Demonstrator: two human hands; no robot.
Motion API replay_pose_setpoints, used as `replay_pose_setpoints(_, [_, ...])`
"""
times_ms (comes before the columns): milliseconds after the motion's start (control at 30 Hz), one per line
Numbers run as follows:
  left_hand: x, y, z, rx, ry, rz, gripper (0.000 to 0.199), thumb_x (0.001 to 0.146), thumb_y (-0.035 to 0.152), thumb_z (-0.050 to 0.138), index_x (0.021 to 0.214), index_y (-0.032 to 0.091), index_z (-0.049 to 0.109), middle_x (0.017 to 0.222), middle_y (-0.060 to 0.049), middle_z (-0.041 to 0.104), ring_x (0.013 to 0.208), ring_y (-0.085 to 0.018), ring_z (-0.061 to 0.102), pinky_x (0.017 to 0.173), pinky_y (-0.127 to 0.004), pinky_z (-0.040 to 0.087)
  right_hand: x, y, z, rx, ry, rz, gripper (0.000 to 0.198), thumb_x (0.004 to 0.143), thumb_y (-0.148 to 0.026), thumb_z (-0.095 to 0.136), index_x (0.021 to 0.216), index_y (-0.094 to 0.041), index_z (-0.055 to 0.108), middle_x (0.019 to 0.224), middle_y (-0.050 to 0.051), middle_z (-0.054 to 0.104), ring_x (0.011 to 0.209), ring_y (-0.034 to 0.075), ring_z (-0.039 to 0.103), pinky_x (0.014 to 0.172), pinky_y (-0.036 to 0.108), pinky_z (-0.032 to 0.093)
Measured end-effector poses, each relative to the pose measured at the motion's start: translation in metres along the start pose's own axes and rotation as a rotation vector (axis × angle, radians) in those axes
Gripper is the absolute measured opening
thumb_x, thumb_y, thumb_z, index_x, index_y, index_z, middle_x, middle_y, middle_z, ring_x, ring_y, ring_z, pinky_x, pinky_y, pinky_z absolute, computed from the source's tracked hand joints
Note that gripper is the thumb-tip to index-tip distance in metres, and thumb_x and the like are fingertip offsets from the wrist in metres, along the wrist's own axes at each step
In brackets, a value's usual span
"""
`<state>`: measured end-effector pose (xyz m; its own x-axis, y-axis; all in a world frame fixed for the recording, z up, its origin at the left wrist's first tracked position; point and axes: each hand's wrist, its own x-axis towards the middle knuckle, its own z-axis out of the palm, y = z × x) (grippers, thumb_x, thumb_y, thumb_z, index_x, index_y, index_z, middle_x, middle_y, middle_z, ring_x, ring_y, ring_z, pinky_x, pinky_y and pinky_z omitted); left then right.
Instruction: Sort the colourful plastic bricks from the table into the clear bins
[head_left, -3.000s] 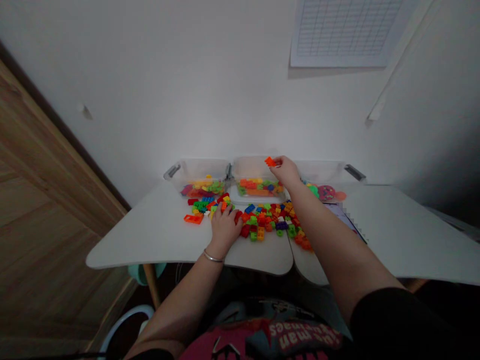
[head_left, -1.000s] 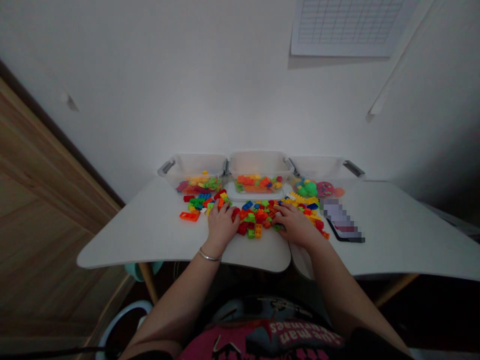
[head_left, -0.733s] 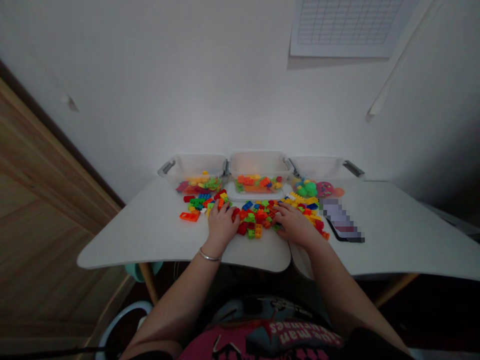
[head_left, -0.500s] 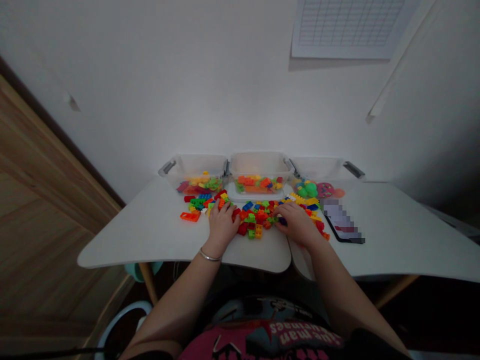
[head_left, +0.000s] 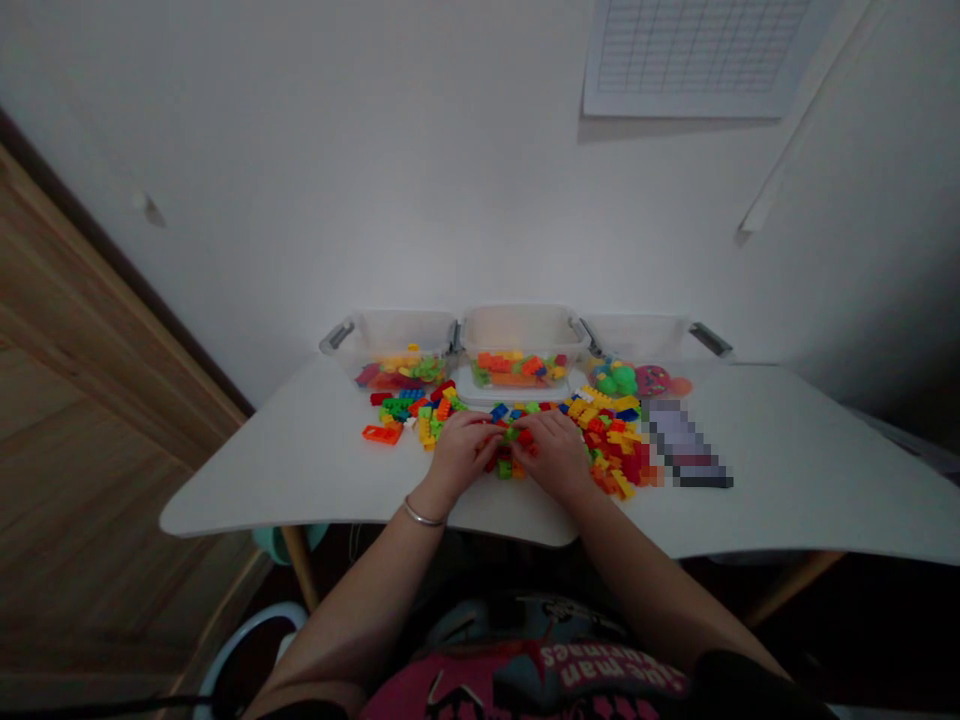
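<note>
Over the middle of a pile of coloured building bricks [head_left: 615, 437], both hands have come together with fingers bent inward. My left hand [head_left: 461, 455] reaches in from the left, its fingertips closed at a small green building brick [head_left: 512, 434]. From the other side my right hand [head_left: 556, 457] pinches at the same green brick; red bricks show close by its fingers. The fingertips partly hide the brick. An orange brick with openings [head_left: 382, 434] lies apart at the pile's left edge.
Along the wall stand a left clear bin [head_left: 397, 330], a middle clear bin [head_left: 525, 325] and a right clear bin [head_left: 637, 335], each with coloured pieces inside. A phone [head_left: 688, 445] lies right of the pile on the white table [head_left: 285, 465].
My right hand has moved left from the pile's right part to the middle, uncovering bricks there. My left hand has shifted slightly right, and the fingertips now meet around a green brick.
</note>
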<state>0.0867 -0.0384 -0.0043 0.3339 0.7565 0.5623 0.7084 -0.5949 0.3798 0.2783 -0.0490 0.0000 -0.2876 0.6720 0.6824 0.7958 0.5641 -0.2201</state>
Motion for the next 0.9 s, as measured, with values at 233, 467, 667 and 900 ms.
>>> replay_pose_setpoints(233, [0.002, 0.006, 0.000, 0.006, -0.001, -0.038, 0.016, 0.087, 0.030, 0.063, 0.096, 0.026, 0.076, 0.100, -0.006, 0.075, 0.098, -0.021, 0.066, 0.102, -0.044, 0.046, -0.003, -0.004, 0.003, -0.024, -0.029, -0.075, 0.016, 0.091, -0.027, 0.058, 0.101, -0.024, 0.070, 0.100, 0.007, 0.073, 0.094, 0.023, 0.063, 0.088, 0.038, 0.046])
replay_pose_setpoints(467, [0.003, 0.005, -0.001, 0.031, 0.075, -0.078, 0.014, 0.086, 0.029, 0.063, 0.090, 0.024, 0.076, 0.095, -0.005, 0.075, 0.094, -0.021, 0.066, 0.104, -0.045, 0.044, -0.005, -0.003, 0.005, -0.023, -0.034, -0.039, 0.017, 0.091, -0.026, 0.057, 0.103, -0.025, 0.069, 0.102, 0.007, 0.073, 0.098, 0.024, 0.063, 0.092, 0.040, 0.047])
replay_pose_setpoints(667, [0.001, -0.007, -0.002, -0.149, 0.292, -0.240, 0.017, 0.086, 0.031, 0.062, 0.098, 0.023, 0.071, 0.091, -0.005, 0.073, 0.091, -0.020, 0.066, 0.091, -0.039, 0.052, -0.009, 0.006, 0.007, -0.007, -0.042, 0.054, 0.022, 0.088, -0.025, 0.058, 0.108, -0.022, 0.067, 0.104, 0.008, 0.072, 0.101, 0.026, 0.062, 0.096, 0.042, 0.047])
replay_pose_setpoints(900, [0.028, -0.030, -0.018, -0.510, 0.702, -0.468, 0.029, 0.081, 0.045, 0.065, 0.092, 0.019, 0.060, 0.085, -0.003, 0.067, 0.081, -0.016, 0.066, 0.076, -0.029, 0.054, -0.011, 0.009, 0.010, 0.046, -0.001, 0.067, 0.020, 0.086, -0.024, 0.059, 0.105, -0.022, 0.066, 0.102, 0.008, 0.072, 0.101, 0.026, 0.062, 0.095, 0.042, 0.047])
